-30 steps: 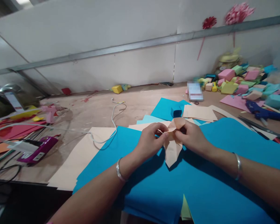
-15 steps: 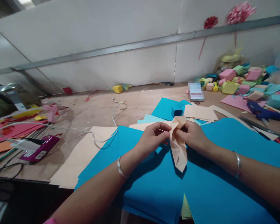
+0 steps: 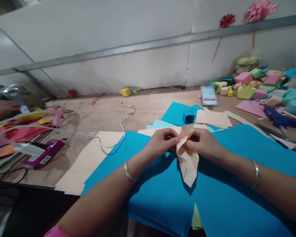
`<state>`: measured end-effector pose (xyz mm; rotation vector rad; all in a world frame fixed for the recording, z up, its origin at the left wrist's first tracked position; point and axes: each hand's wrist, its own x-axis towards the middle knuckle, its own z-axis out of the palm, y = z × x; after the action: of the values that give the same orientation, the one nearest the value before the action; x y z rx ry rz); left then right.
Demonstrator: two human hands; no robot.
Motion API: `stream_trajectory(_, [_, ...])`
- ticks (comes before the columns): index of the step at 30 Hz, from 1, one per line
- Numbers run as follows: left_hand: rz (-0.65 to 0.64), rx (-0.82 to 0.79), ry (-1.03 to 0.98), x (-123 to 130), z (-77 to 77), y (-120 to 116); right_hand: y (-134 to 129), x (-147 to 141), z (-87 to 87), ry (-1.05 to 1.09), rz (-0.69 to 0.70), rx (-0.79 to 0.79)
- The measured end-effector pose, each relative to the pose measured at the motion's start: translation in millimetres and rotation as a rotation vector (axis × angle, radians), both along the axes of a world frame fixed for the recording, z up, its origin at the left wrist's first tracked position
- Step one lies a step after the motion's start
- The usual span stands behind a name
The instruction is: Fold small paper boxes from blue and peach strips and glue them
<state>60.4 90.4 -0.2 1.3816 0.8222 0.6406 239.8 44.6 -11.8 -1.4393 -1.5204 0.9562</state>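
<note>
Between my two hands is a piece of peach paper (image 3: 188, 164), creased and partly folded, its pointed end hanging toward me. My left hand (image 3: 164, 141) pinches its left edge between thumb and fingers. From the other side my right hand (image 3: 205, 141) grips the upper part, thumb over the folds and fingers partly hidden behind. Under both hands lie large blue paper sheets (image 3: 150, 191). Just beyond them a small blue folded paper box (image 3: 188, 117) rests on more blue paper.
Peach sheets (image 3: 213, 118) and scissors (image 3: 273, 131) lie to the right, near a blue glue gun (image 3: 283, 117). Colourful paper boxes (image 3: 246, 92) heap at the back right. A white cable (image 3: 120, 123) runs to a purple power strip (image 3: 45, 154). Another person's hand (image 3: 1, 110) shows at far left.
The peach paper has been turned and its folds have opened a little, its lower end now wider and lower. Another person's hand has come into view at the far left.
</note>
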Motion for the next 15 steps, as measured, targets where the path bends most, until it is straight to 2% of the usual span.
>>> stream_trajectory(6, [0.017, 0.361, 0.129, 0.6, 1.2, -1.0, 0.5, 0.7, -0.5, -0.108, -0.001, 0.034])
stream_trajectory(12, [-0.002, 0.378, 0.162, 0.9, -3.1, -1.4, 0.2, 2.3, 0.3, -0.232, 0.02, 0.04])
stream_trajectory(15, [0.017, 0.472, 0.232, 1.4, -3.7, -0.7, -0.9, 1.4, 0.6, -0.233, 0.038, 0.059])
